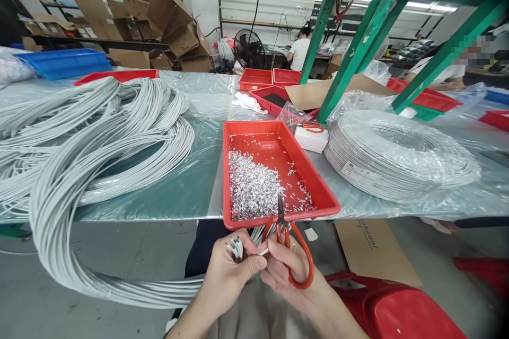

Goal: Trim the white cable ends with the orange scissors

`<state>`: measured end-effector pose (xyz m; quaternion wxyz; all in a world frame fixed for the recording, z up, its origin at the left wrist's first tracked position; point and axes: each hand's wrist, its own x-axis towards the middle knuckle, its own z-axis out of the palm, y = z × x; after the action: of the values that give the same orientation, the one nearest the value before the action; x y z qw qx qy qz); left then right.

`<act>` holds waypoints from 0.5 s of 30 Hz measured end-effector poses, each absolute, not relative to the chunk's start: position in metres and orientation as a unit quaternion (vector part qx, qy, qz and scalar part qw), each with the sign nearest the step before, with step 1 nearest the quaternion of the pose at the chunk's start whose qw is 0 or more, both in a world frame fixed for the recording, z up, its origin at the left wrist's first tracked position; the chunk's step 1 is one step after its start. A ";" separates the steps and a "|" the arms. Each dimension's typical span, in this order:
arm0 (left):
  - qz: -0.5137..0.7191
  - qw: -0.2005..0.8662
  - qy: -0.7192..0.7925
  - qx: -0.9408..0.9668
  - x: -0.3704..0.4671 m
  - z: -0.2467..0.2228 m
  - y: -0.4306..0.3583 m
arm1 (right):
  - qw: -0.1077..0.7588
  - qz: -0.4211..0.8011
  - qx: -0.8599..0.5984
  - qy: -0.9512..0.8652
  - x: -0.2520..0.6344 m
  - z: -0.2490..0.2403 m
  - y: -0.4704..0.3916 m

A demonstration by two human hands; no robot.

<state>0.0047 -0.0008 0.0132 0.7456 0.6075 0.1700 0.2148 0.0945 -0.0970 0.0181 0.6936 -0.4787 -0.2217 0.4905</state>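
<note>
Looking down from my head, I am gripping a bundle of thin grey cable ends [237,248] in my left hand [230,275]; the cut tips are poking up between my thumb and my curled fingers [254,266], which are pressing together around them. The cables are grey-white, slim and many, and they are trailing from my fist down to the left, sweeping into the big loose cable loops [99,137] lying over the left part of the table [199,185] and hanging off its near edge.

My right hand [288,270] is holding a pair of orange-handled scissors [292,246], with my fingers threading through the handle loops. The short dark blades are pointing up, almost shut as far as I can tell, just to the right of the cable tips and just below the near edge of the table.

Right above both hands, a red tray [278,169] is sitting at the near edge of the table, holding a heap of silvery foil scraps [250,190] in its near left part. A tightly wound cable coil [397,153] is resting on the right part of the table, well apart from my hands.
</note>
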 end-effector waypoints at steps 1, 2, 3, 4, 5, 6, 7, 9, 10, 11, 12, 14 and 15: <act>0.194 0.757 0.161 0.602 0.004 0.014 0.000 | 0.693 0.490 -0.476 -0.228 0.096 0.019 -0.097; 0.177 0.762 0.152 0.604 0.003 0.016 0.000 | 0.693 0.487 -0.477 -0.235 0.098 0.020 -0.098; 0.160 0.762 0.140 0.612 0.002 0.018 0.000 | 0.691 0.483 -0.480 -0.243 0.100 0.022 -0.098; 0.143 0.762 0.124 0.619 0.002 0.019 0.000 | 0.688 0.479 -0.483 -0.252 0.103 0.023 -0.099; 0.127 0.764 0.108 0.623 0.002 0.021 0.000 | 0.682 0.478 -0.488 -0.261 0.105 0.025 -0.099; 0.115 0.767 0.095 0.625 0.002 0.023 0.000 | 0.676 0.477 -0.492 -0.269 0.107 0.026 -0.100; 0.106 0.770 0.087 0.623 0.002 0.024 0.000 | 0.671 0.477 -0.497 -0.275 0.109 0.027 -0.100; 0.107 0.772 0.093 0.620 0.002 0.024 0.000 | 0.664 0.471 -0.508 -0.281 0.110 0.027 -0.100; 0.117 0.769 0.105 0.620 0.002 0.023 0.000 | 0.662 0.466 -0.514 -0.284 0.111 0.027 -0.100; 0.128 0.764 0.118 0.622 0.002 0.021 0.000 | 0.661 0.461 -0.519 -0.287 0.111 0.027 -0.100; 0.138 0.758 0.131 0.624 0.001 0.020 0.000 | 0.660 0.454 -0.524 -0.291 0.111 0.027 -0.100; 0.154 0.745 0.151 0.631 0.001 0.018 0.000 | 0.656 0.441 -0.535 -0.298 0.110 0.026 -0.101; 0.158 0.738 0.157 0.637 0.002 0.017 0.000 | 0.654 0.434 -0.543 -0.300 0.110 0.025 -0.101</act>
<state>0.0016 0.0001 0.0171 0.7378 0.6373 0.1566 0.1583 0.1104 -0.1013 0.0252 0.6536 -0.5427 -0.2997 0.4340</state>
